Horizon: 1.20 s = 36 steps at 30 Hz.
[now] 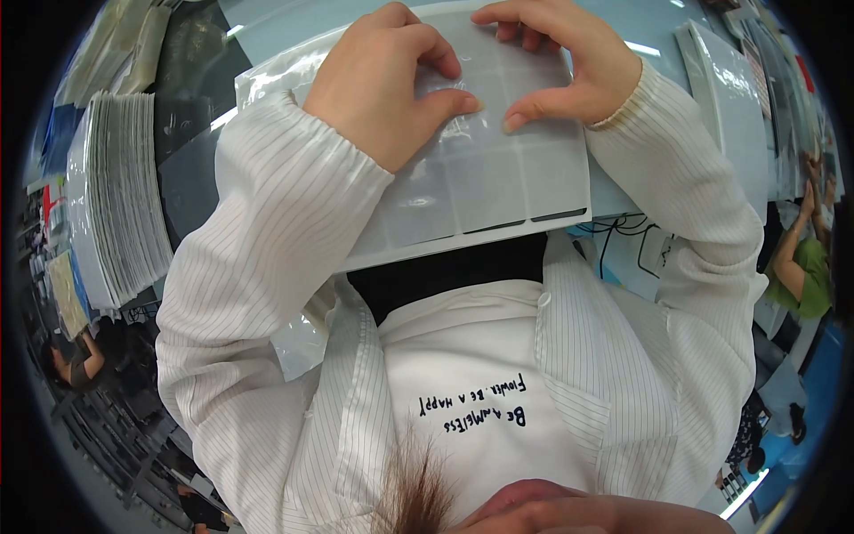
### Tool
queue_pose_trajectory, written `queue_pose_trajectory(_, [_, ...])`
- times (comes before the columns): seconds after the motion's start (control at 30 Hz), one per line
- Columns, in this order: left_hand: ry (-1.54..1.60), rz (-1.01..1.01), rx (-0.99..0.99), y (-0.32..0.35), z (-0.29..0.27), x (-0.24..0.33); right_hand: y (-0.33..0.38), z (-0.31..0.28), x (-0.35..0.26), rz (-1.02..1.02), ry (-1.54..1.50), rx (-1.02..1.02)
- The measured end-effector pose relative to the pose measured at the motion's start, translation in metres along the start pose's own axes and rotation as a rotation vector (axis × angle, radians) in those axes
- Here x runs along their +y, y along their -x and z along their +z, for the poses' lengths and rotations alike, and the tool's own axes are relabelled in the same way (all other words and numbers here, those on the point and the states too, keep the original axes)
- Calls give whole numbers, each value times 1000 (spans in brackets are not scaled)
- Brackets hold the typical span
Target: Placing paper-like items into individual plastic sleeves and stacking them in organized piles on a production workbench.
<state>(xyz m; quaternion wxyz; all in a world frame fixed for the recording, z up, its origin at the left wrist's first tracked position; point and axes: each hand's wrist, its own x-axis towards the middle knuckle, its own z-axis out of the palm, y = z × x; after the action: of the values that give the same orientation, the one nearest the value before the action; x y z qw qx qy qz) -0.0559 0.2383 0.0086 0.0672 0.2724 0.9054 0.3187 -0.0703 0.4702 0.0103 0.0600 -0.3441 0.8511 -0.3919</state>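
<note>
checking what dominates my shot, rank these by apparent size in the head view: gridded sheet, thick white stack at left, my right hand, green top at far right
Largest to smallest, as they look:
1. gridded sheet
2. white stack
3. right hand
4. green top

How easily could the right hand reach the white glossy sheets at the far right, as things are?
Probably easily, yes: the right hand is spread over the pale sheet, seemingly not gripping it, and only blue tabletop shows between that hand and the white glossy sheets.
</note>
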Motion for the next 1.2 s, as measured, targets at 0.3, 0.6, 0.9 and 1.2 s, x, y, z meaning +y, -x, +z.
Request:
queue_pose_trajectory(0.3, [-163,12,119,5,4,13,2,-1,5,-1,17,-29])
queue_pose_trajectory(0.6, [-61,-10,82,-7,5,-2,0,0,12,-46,22,-30])
queue_pose_trajectory(0.9, [-288,312,238,-13,18,-12,0,-1,17,-152,98,-6])
queue_pose_trajectory(1.2, [-18,251,12,-5,1,-2,-2,-6,8,-180,300,37])
